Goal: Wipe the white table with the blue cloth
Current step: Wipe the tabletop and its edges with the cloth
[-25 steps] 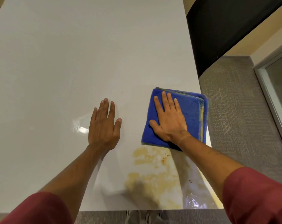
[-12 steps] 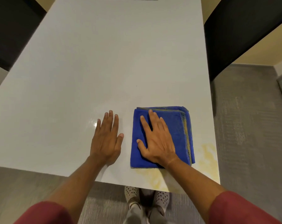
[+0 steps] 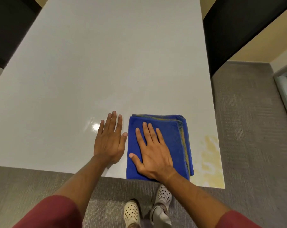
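Observation:
The white table (image 3: pixel 106 63) fills most of the head view. A folded blue cloth (image 3: pixel 174 129) with a yellowish-soiled right edge lies at the table's near edge, right of centre. My right hand (image 3: pixel 153 153) lies flat on the cloth, fingers spread, pressing it down. My left hand (image 3: pixel 109 139) rests flat on the bare tabletop just left of the cloth, holding nothing. A yellow-brown stain (image 3: pixel 208 160) covers the near right corner of the table, right of the cloth.
Dark panels stand at the far right (image 3: pixel 238 30) and far left (image 3: pixel 7 22) of the table. Grey carpet (image 3: pixel 254 145) surrounds it. My feet in white perforated shoes (image 3: pixel 131 213) are below the near edge. A glass door frame (image 3: pixel 286 89) is at the right.
My right hand has drawn the cloth toward me and leftward over the stained patch to the table's near edge. The view has pulled back. My left hand stays flat beside it.

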`<state>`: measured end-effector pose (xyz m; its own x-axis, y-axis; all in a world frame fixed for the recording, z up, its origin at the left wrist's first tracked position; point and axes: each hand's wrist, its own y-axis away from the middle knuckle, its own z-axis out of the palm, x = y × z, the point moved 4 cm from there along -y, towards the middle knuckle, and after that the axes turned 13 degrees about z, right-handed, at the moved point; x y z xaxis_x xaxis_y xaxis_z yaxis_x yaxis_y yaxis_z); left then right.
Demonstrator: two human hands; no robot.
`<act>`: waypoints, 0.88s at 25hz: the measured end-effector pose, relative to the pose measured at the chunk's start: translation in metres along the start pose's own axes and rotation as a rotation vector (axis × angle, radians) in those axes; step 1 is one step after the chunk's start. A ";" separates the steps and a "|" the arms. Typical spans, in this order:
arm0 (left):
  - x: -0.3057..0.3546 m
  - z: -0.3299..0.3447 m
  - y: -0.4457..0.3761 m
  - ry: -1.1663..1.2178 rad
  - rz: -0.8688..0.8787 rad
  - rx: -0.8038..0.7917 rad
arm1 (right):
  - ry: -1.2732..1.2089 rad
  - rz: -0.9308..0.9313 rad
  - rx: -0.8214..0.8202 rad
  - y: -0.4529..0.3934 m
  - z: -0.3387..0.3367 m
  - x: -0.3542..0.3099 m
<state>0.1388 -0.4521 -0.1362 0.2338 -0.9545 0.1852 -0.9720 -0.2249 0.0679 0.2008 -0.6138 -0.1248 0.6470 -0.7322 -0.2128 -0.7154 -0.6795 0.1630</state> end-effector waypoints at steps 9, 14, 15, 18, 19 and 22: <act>0.000 -0.001 0.002 -0.010 0.013 0.014 | 0.070 0.226 0.037 0.057 -0.001 0.059; 0.002 -0.003 0.000 -0.008 0.015 0.032 | 0.023 0.478 0.072 0.009 -0.009 0.032; 0.003 -0.004 -0.001 -0.006 0.019 0.033 | 0.017 0.442 0.074 0.003 -0.008 0.021; 0.002 -0.004 -0.002 0.000 0.017 0.022 | 0.003 0.262 0.064 0.014 0.004 -0.004; 0.002 -0.005 -0.001 0.004 0.017 0.020 | 0.002 0.216 0.054 0.026 0.008 -0.006; 0.004 -0.008 0.001 0.024 0.026 0.024 | 0.010 0.192 0.053 0.059 0.013 0.021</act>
<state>0.1390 -0.4542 -0.1272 0.2088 -0.9551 0.2103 -0.9779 -0.2053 0.0390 0.1685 -0.6686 -0.1318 0.4996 -0.8488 -0.1729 -0.8386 -0.5240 0.1491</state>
